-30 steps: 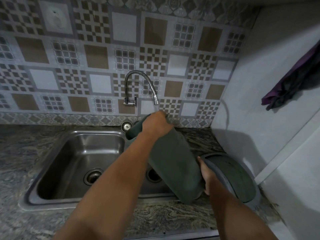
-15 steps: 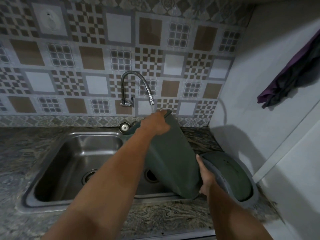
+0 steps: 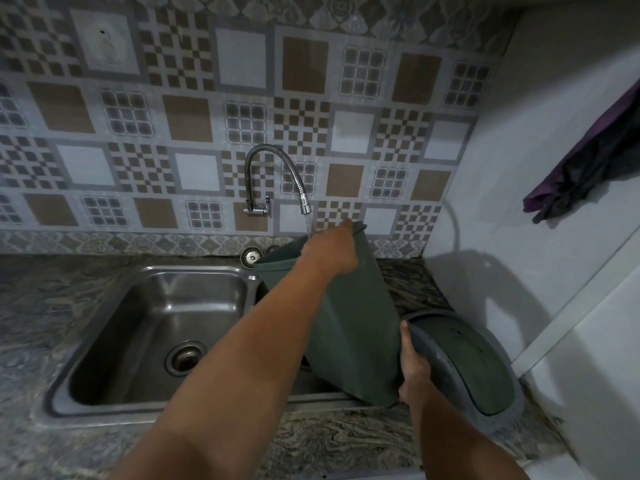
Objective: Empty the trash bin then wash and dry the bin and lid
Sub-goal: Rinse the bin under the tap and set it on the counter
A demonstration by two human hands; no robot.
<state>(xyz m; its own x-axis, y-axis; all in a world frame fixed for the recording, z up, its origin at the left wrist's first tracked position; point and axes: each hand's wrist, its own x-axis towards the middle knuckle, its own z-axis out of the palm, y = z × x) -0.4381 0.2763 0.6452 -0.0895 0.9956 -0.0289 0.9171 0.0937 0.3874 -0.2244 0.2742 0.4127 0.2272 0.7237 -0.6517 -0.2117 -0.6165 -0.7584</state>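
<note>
- Two hands are holding the bin (image 3: 349,327) over the sink (image 3: 166,306): the left hand (image 3: 329,251) is gripping the rim at the far, raised end, fingers curled over the edge, and the right hand (image 3: 412,368) is cupping the near, lower base, fingers wrapped round its edge.
- Bin is lying tilted, long axis running from the base near the person up and away to the mouth under the tap (image 3: 277,181).
- Water is running from the spout, falling just at the rim beside the left hand.
- Lid (image 3: 464,362) is resting on the tabletop (image 3: 346,441) just right of the bin, touching or nearly touching the right hand.
- Judging by this, rinsing is under way; the mouth is needing to sit squarely under the stream, so the left hand, nearer the tap, is the one steering.
</note>
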